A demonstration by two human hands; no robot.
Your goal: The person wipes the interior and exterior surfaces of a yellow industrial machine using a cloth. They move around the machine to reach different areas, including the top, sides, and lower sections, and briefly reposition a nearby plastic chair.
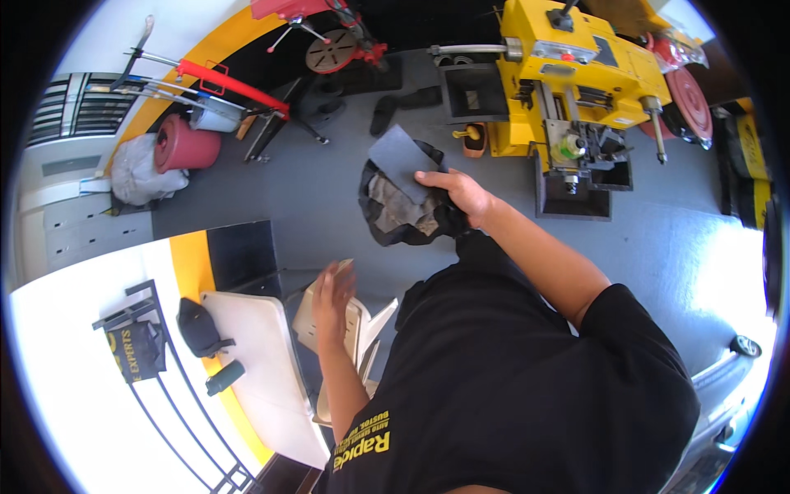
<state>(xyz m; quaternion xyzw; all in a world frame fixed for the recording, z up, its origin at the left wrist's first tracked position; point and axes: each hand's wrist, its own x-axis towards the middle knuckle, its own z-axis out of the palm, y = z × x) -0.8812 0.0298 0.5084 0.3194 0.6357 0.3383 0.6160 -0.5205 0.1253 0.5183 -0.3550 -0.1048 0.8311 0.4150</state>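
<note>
My right hand [461, 194] reaches out in front of me, its thumb pressed on a flat grey rectangular sheet [398, 158] that looks like sandpaper. Below the sheet, against the same hand, is a black bag [368, 198] with its mouth spread wide. Crumpled grey rags [390, 206] show inside it. The fingers under the bag are hidden. My left hand [332, 303] is raised apart from the bag, in front of a cream plastic chair [362, 325]. Its fingers are stretched out and slightly blurred, with nothing plainly held.
A yellow machine [592, 62] with black trays stands ahead to the right. Red equipment [239, 89] and a red bin [185, 144] are at far left. A white table [255, 354] stands left, beside a dark bag [197, 328]. Black footwear [383, 114] lies on the grey floor ahead.
</note>
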